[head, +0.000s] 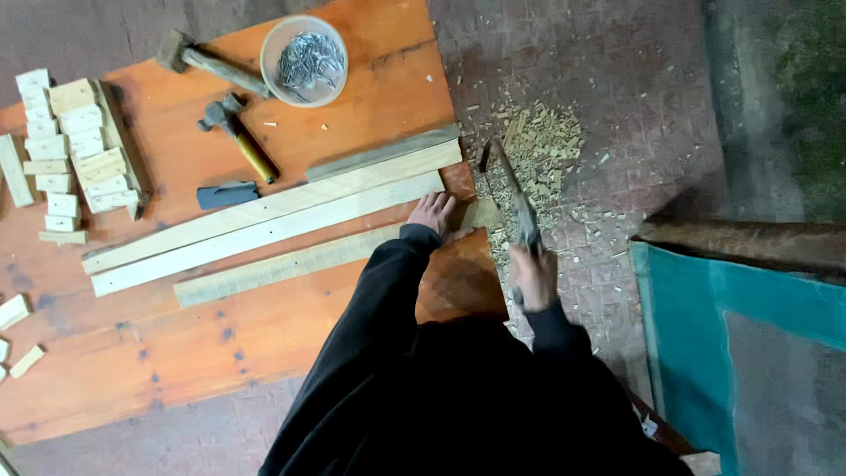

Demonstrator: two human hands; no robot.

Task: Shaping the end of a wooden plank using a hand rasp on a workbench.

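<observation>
My left hand [432, 213] presses flat on the right end of a long wooden slat [291, 264] that lies on an orange wooden board [220, 344]. The slat's end sticks out past the board's right edge. My right hand [534, 278] grips the handle of a long dark blade [511, 189], a machete-like tool, held over the floor just right of the slat's end. Two more long slats [264, 211] lie side by side just beyond the held one. Black sleeves cover both arms.
On the board are a claw hammer [236, 134], a mallet [207, 62], a clear bowl of nails [304, 60], a dark block [227, 194] and stacked small wood blocks [75, 145]. Wood chips [538, 145] litter the brick floor. A teal panel [740, 344] lies at right.
</observation>
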